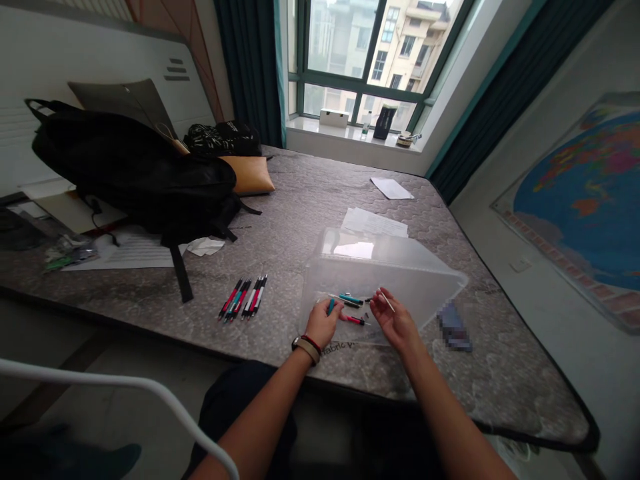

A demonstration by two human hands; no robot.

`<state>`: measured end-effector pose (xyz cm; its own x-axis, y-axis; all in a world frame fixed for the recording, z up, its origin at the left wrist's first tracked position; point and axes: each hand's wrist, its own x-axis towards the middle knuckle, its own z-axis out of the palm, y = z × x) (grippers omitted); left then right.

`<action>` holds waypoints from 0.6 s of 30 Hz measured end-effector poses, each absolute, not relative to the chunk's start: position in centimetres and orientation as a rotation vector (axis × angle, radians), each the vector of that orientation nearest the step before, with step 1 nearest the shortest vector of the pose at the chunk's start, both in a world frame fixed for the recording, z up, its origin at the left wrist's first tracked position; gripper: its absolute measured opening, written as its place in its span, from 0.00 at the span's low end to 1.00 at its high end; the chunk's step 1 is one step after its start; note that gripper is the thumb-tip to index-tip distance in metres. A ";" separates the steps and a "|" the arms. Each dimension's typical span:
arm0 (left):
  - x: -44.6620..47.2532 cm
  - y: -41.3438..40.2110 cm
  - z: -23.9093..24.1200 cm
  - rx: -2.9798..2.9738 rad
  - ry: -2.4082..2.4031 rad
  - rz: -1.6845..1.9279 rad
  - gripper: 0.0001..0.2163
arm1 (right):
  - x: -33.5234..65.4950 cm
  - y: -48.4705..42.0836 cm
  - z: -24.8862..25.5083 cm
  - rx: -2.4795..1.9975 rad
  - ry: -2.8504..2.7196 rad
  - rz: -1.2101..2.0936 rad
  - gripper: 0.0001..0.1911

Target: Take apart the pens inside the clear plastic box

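Observation:
My left hand [320, 325] is closed around a teal pen barrel [331, 305], its end showing between thumb and fingers. Between the fingertips of my right hand [397, 325] is a thin white stick [387, 301], which looks like a pen refill. Both hands are at the opening of a clear plastic box [425, 273] tipped on its side. Inside it lie a teal pen piece [351, 299] and a red pen piece [355, 321], with small dark parts near my fingers. Left of the box, several red, teal, white and black pens [243, 298] lie side by side.
A black backpack [135, 167] and a tan pouch [247, 175] sit at the left of the mattress [280, 233]. Paper sheets [375, 221] lie behind the box. A blurred dark object [454, 327] is at its right. A white curved tube [125, 382] crosses the lower left.

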<state>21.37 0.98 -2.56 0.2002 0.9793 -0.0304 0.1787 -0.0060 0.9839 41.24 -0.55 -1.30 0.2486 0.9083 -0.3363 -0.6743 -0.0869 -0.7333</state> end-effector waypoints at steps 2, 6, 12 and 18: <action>21.4 0.4 -2.6 1.501 1.182 0.812 0.12 | 40.6 -0.4 -1.7 -1.052 -0.403 1.323 0.17; 22.1 -1.5 -2.8 1.754 1.107 0.588 0.08 | 39.4 0.8 -2.8 -1.329 -0.659 1.179 0.16; 22.7 -2.3 -3.3 1.919 1.047 0.466 0.05 | 39.4 3.0 -3.0 -1.864 -1.497 0.494 0.19; 22.8 -1.8 -3.7 1.919 1.036 0.479 0.04 | 39.2 3.9 -2.3 -2.133 -1.912 0.321 0.14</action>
<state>22.82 -1.78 -3.70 0.5778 0.8134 -0.0681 0.4749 -0.2671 0.8385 39.21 3.94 -2.34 0.1104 0.9939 0.0085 0.9367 -0.1012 -0.3353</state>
